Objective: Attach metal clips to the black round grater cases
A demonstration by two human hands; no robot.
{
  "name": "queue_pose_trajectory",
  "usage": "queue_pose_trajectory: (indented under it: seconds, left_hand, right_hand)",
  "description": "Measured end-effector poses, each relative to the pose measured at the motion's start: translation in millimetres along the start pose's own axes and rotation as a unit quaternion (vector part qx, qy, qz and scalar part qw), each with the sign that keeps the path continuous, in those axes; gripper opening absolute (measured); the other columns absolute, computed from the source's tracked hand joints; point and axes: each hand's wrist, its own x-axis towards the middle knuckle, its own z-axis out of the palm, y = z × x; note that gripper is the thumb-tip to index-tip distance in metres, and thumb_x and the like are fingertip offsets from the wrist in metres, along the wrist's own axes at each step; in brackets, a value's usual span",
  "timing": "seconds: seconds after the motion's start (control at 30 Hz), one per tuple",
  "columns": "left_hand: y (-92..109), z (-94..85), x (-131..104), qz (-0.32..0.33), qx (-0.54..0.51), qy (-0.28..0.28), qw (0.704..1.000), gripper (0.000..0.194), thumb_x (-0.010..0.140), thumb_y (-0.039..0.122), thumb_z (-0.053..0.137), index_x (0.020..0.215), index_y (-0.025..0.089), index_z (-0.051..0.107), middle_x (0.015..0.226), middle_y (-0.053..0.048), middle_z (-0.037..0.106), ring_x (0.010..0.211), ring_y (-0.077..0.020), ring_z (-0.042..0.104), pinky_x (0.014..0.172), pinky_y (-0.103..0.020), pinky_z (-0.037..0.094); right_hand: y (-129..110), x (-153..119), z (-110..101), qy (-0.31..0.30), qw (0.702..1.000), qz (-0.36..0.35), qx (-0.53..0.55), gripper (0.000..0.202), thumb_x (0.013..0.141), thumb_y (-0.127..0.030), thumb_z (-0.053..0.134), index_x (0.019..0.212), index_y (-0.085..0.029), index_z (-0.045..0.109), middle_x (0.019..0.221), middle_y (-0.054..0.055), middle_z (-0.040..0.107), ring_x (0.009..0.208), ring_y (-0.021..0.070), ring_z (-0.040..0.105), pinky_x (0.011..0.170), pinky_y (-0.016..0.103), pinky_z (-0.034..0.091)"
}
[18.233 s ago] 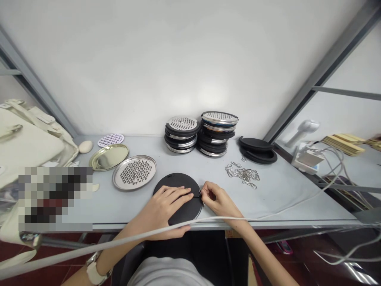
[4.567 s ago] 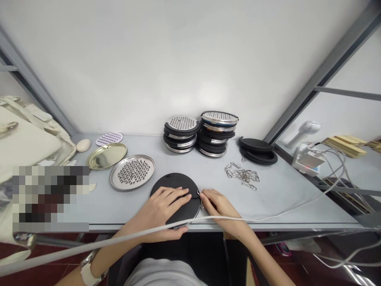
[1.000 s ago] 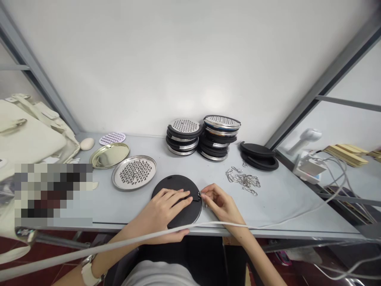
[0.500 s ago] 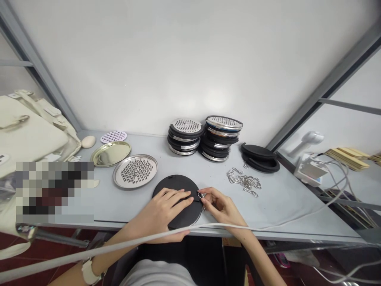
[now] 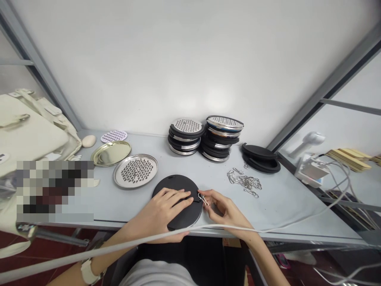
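A black round disc-shaped case (image 5: 178,183) lies near the table's front edge. My left hand (image 5: 166,208) rests on it, fingers stretched over the top and the thumb along the near rim, holding it. At its right edge is a small silver wire snap hook (image 5: 203,199), close to a notch in the rim. My right hand (image 5: 222,208) has this hook between index finger and thumb; whether it is hooked through the case I cannot tell. Several similar hooks (image 5: 246,182) lie in a loose pile to the right.
Two stacks of graters with black rims (image 5: 186,126) stand by the wall. Left lie a metal grater disc (image 5: 135,171), a gold-coloured lid (image 5: 111,153) and a purple-white grater plate (image 5: 114,136). Black cases (image 5: 260,159) sit right. A white cable (image 5: 208,226) crosses in front.
My right thumb and index finger have spread a little, and more of the snap hook shows, slanting down to the right. My left hand and the case have stayed put.
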Motion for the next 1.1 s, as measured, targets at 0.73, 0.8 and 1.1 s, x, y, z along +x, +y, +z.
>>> queue_pose_trajectory:
  seconds: [0.73,0.8,1.1]
  left_hand:
    - [0,-1.7,0,0.0,0.004,0.003,1.0,0.057,0.082,0.044,0.059,0.133,0.021,0.048,0.138,-0.009,0.051,0.123,-0.0283,0.049,0.102,-0.042,0.036]
    - [-1,-1.4,0,0.001,0.002,0.005,1.0,0.058,0.082,0.045,0.058,0.133,0.02,0.048,0.138,-0.009,0.051,0.123,-0.0284,0.049,0.101,-0.042,0.036]
    - [-3,1.3,-1,0.0,0.002,0.0,1.0,0.057,0.085,0.048,0.056,0.134,0.021,0.047,0.14,-0.008,0.05,0.126,-0.0275,0.047,0.102,-0.041,0.035]
  right_hand:
    - [8,4,0,0.065,0.997,-0.015,-0.036,0.03,0.094,-0.038,0.05,0.114,-0.021,0.064,0.084,0.005,0.061,0.076,0.018,0.06,0.072,0.031,0.049]
    - [9,5,0,0.074,0.997,-0.009,-0.007,0.028,0.092,-0.04,0.054,0.107,-0.02,0.066,0.084,0.006,0.063,0.076,0.0182,0.061,0.073,0.031,0.05]
    - [10,-2,-12,0.135,0.983,0.069,0.1,0.028,0.081,-0.042,0.068,0.1,-0.021,0.069,0.078,0.002,0.065,0.076,0.0168,0.059,0.073,0.028,0.048]
